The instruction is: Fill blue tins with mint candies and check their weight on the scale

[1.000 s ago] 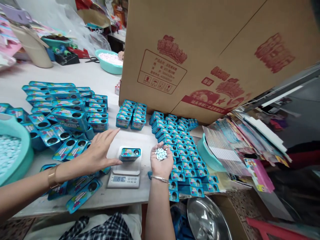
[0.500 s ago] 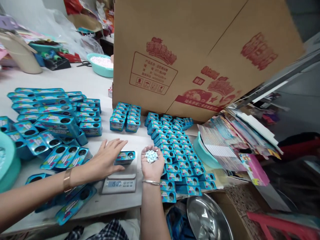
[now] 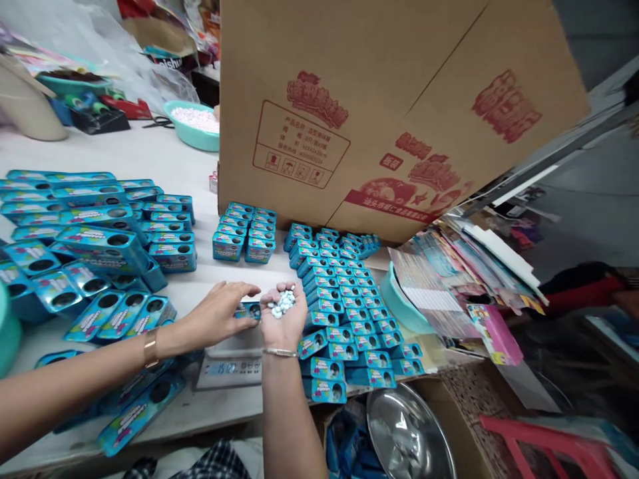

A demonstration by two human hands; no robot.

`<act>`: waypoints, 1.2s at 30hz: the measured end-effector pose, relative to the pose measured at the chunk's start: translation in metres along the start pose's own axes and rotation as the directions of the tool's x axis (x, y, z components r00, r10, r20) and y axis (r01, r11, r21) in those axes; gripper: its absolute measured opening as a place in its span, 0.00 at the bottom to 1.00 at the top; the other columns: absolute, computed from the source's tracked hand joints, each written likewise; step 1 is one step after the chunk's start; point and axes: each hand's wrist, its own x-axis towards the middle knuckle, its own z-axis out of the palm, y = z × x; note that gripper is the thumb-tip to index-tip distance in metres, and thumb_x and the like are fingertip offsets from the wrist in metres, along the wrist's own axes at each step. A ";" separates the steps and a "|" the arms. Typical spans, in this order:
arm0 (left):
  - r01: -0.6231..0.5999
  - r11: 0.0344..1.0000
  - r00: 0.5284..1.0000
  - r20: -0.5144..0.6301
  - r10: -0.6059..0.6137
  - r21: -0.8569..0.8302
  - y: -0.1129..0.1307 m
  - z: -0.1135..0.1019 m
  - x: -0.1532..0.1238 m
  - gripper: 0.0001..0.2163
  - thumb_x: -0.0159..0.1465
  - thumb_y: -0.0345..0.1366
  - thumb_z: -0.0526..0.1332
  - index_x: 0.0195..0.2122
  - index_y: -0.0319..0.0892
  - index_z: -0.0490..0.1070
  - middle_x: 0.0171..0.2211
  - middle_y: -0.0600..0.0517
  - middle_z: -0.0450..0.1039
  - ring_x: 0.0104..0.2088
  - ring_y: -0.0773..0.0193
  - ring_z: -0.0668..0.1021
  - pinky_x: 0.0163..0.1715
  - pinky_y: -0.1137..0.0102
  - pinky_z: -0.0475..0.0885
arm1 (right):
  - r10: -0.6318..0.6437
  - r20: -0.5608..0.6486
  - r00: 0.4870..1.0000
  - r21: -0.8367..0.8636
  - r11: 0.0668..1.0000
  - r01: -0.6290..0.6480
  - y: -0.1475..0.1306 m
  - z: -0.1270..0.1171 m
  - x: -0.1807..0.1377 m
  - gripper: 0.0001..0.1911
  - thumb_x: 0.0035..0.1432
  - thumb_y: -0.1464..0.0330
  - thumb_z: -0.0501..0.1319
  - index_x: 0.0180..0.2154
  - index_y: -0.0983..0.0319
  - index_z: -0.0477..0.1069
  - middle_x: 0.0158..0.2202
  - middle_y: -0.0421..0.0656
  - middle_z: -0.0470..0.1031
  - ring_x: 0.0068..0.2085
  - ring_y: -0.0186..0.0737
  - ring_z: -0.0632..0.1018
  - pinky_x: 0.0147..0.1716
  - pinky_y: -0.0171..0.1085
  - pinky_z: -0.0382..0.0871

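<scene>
My right hand (image 3: 283,319) is palm up and cupped, holding a small heap of pale blue and white candies (image 3: 282,304). Beside it, my left hand (image 3: 219,313) has its thumb and fingers apart, with no grip on anything that I can see. Between the two hands a small blue candy box (image 3: 248,310) with a round hole sits on a digital scale (image 3: 227,374); the hands partly cover both. Whether my left fingers touch this box I cannot tell.
Blue boxes are heaped on the left (image 3: 100,243) and lined up in rows on the right (image 3: 344,299). A large carton (image 3: 369,86) stands behind them. Turquoise basins (image 3: 200,138) hold small pieces. A steel bowl (image 3: 409,432) lies below the table edge.
My right hand has moved left with the candies, up to the box on the scale, and now covers part of the scale. My left hand stays by the box. The view has shifted slightly.
</scene>
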 end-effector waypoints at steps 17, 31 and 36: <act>-0.128 0.991 0.976 -0.173 0.134 0.045 0.012 -0.042 -0.013 0.15 0.66 0.45 0.57 0.48 0.43 0.73 0.45 0.47 0.75 0.47 0.57 0.76 0.48 0.64 0.70 | 0.030 0.027 0.999 0.139 0.990 -0.033 -0.029 -0.006 -0.003 0.09 0.60 0.69 0.52 0.27 0.60 0.62 0.23 0.33 0.67 0.21 0.26 0.65 0.23 0.29 0.68; -0.245 0.956 0.969 0.082 0.234 0.160 0.060 -0.025 0.027 0.10 0.67 0.34 0.53 0.38 0.42 0.75 0.36 0.49 0.74 0.37 0.61 0.76 0.38 0.68 0.69 | 0.117 -0.056 0.992 0.228 0.968 -0.101 -0.015 0.008 -0.007 0.13 0.62 0.69 0.50 0.25 0.61 0.64 0.22 0.36 0.69 0.26 0.28 0.74 0.28 0.27 0.71; -0.147 0.989 0.989 -0.012 0.148 0.026 0.048 -0.035 0.023 0.09 0.66 0.38 0.55 0.41 0.45 0.74 0.37 0.52 0.75 0.36 0.64 0.76 0.36 0.71 0.68 | 0.111 -0.042 0.993 0.221 0.970 -0.099 -0.029 0.000 -0.006 0.12 0.60 0.71 0.50 0.25 0.60 0.64 0.21 0.34 0.70 0.25 0.30 0.74 0.43 0.39 0.76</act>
